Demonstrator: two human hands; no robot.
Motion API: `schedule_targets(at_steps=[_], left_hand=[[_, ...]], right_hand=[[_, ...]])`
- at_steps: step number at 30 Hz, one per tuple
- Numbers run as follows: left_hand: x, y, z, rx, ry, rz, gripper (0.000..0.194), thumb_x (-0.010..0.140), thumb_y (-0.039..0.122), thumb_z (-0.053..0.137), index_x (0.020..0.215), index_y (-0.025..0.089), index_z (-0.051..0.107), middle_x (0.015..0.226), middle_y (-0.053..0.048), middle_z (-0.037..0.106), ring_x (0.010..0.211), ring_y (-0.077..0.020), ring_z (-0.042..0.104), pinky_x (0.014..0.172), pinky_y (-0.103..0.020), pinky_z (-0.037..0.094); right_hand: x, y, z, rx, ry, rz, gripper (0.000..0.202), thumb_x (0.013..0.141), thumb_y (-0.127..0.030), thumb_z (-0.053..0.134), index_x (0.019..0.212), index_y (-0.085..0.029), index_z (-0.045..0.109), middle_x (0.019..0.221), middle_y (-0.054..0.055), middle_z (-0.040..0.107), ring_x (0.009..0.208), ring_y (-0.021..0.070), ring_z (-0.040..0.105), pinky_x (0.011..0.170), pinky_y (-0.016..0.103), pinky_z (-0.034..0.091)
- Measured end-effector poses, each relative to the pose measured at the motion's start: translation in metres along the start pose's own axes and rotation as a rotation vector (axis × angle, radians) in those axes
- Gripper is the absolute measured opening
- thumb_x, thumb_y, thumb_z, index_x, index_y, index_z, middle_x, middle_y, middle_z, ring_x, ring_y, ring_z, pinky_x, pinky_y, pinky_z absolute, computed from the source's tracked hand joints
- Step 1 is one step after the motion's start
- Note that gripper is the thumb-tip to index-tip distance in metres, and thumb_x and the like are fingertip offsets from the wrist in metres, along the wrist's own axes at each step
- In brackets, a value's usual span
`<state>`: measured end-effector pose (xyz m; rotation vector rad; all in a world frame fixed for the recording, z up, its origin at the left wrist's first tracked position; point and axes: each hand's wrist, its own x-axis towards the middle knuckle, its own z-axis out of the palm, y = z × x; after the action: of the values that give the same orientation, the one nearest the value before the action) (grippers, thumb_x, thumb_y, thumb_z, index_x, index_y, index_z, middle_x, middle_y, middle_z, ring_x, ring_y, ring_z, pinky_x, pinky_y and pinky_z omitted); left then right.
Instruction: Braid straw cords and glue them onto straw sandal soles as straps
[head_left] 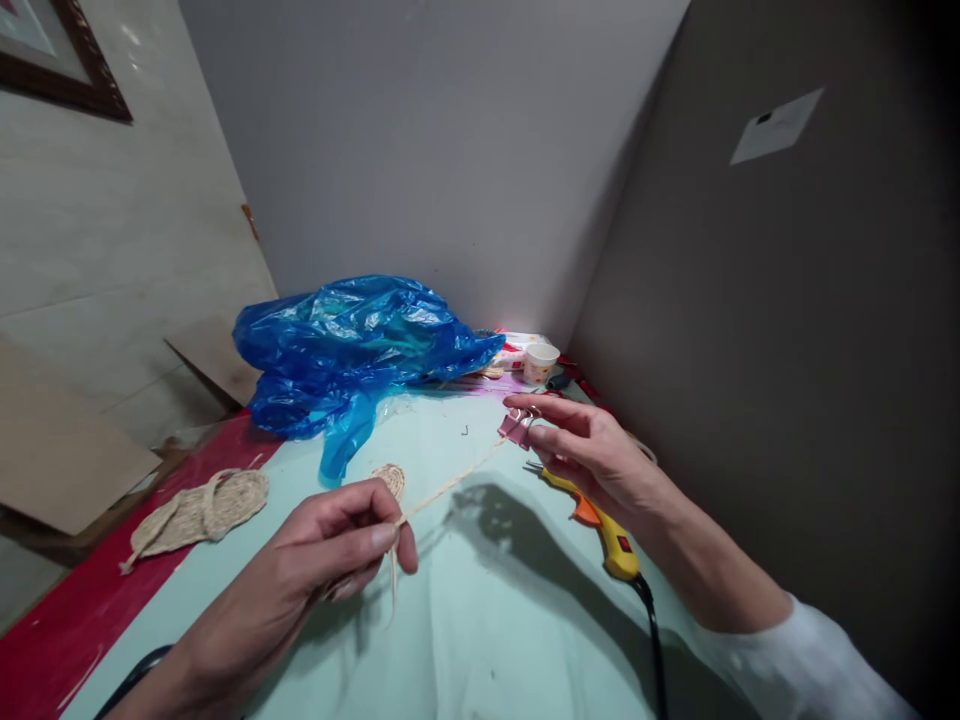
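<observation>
A thin straw-coloured cord [457,480] stretches at a slant between my two hands above the pale green table cover. My left hand [337,550] pinches its lower end, and a loose tail hangs below the fingers. At the upper end, a pink binder clip [516,428] meets the cord. My right hand [592,450] holds that clip by its metal handles with thumb and fingers. Just beyond my left hand lies a small coiled woven disc [390,478], partly hidden by the fingers. A yellow glue gun [615,545] with an orange trigger rests beneath my right forearm.
A crumpled blue plastic bag [360,335] lies at the back left. Behind my right hand are a paper cup [540,362] and a red-and-white packet [514,350]. A woven slipper-shaped piece [202,512] lies at the left edge. Grey panels [420,150] stand behind and at right.
</observation>
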<state>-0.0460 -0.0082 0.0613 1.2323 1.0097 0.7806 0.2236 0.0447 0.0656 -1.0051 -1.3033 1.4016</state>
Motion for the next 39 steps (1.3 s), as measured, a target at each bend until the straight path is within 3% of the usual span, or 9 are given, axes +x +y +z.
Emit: schedule_targets(at_steps=[6,11,16,20,24,27,32,37,39], left_hand=[[-0.019,-0.004,-0.003,0.036,0.036,-0.045,0.034,0.074,0.052,0.071,0.075,0.02,0.061,0.065,0.002,0.059,0.051,-0.0074,0.032,0.047,-0.021,0.023],[-0.032,-0.005,0.0,0.097,0.121,-0.064,0.037,0.072,0.055,0.07,0.071,0.019,0.064,0.067,0.0,0.061,0.05,-0.0075,0.033,0.047,-0.021,0.026],[-0.037,-0.002,0.004,0.139,0.17,-0.049,0.035,0.075,0.054,0.066,0.071,0.02,0.062,0.064,0.001,0.057,0.053,-0.0103,0.039,0.049,-0.021,0.031],[-0.033,-0.003,-0.011,0.418,0.208,0.059,0.034,0.081,0.054,0.056,0.077,0.022,0.066,0.075,-0.002,0.061,0.065,-0.016,0.05,0.055,-0.023,0.038],[-0.023,-0.007,-0.034,0.667,0.336,0.212,0.03,0.086,0.049,0.052,0.081,0.023,0.065,0.075,-0.001,0.06,0.069,-0.0168,0.051,0.062,-0.025,0.039],[-0.015,-0.007,-0.046,0.818,0.324,0.245,0.025,0.088,0.042,0.051,0.079,0.023,0.063,0.077,-0.001,0.063,0.075,-0.0187,0.054,0.066,-0.026,0.037],[-0.003,-0.002,-0.062,1.013,0.315,0.204,0.02,0.086,0.029,0.051,0.068,0.022,0.056,0.065,0.001,0.059,0.063,-0.0179,0.05,0.059,-0.027,0.03],[0.003,-0.004,-0.09,0.977,0.241,0.119,0.021,0.085,0.031,0.051,0.07,0.021,0.059,0.067,0.0,0.058,0.065,-0.0179,0.05,0.06,-0.026,0.033],[0.001,-0.004,-0.098,0.891,0.203,0.087,0.021,0.084,0.035,0.054,0.071,0.021,0.063,0.069,0.0,0.058,0.066,-0.0176,0.05,0.06,-0.025,0.035]], right_hand=[[-0.014,-0.011,0.017,0.091,-0.051,-0.065,0.029,0.077,-0.022,0.074,0.105,-0.019,0.067,0.088,0.003,0.065,0.062,0.0082,0.055,0.047,0.019,0.039],[-0.022,-0.013,0.025,0.072,-0.082,-0.077,0.025,0.083,-0.018,0.068,0.108,-0.02,0.064,0.094,0.002,0.063,0.06,0.005,0.053,0.056,0.02,0.045],[-0.027,-0.005,0.028,0.008,-0.194,-0.085,0.019,0.082,-0.023,0.072,0.098,-0.02,0.062,0.096,0.001,0.058,0.072,0.0084,0.053,0.063,0.022,0.045],[-0.027,0.005,0.029,0.012,-0.162,0.003,0.019,0.086,-0.031,0.068,0.098,-0.017,0.065,0.096,0.004,0.06,0.074,0.0099,0.053,0.066,0.023,0.046],[-0.024,0.015,0.03,0.01,-0.183,0.077,0.023,0.086,-0.033,0.067,0.1,-0.014,0.067,0.089,0.005,0.062,0.082,0.0145,0.058,0.075,0.028,0.048],[-0.019,0.02,0.034,-0.13,-0.202,0.063,0.02,0.085,-0.032,0.066,0.093,-0.014,0.068,0.086,0.006,0.064,0.081,0.0167,0.06,0.075,0.03,0.047],[-0.006,0.028,0.042,-0.376,-0.14,0.043,0.021,0.085,-0.036,0.061,0.09,-0.016,0.068,0.085,0.007,0.069,0.082,0.0213,0.064,0.071,0.031,0.048],[0.018,0.045,0.036,-1.055,-0.044,-0.01,0.042,0.099,-0.041,0.032,0.092,-0.017,0.066,0.082,0.008,0.071,0.074,0.0202,0.067,0.066,0.03,0.046],[0.029,0.054,0.032,-1.24,-0.017,-0.011,0.038,0.099,-0.036,0.035,0.091,-0.015,0.065,0.081,0.011,0.07,0.073,0.0229,0.065,0.065,0.032,0.042]])
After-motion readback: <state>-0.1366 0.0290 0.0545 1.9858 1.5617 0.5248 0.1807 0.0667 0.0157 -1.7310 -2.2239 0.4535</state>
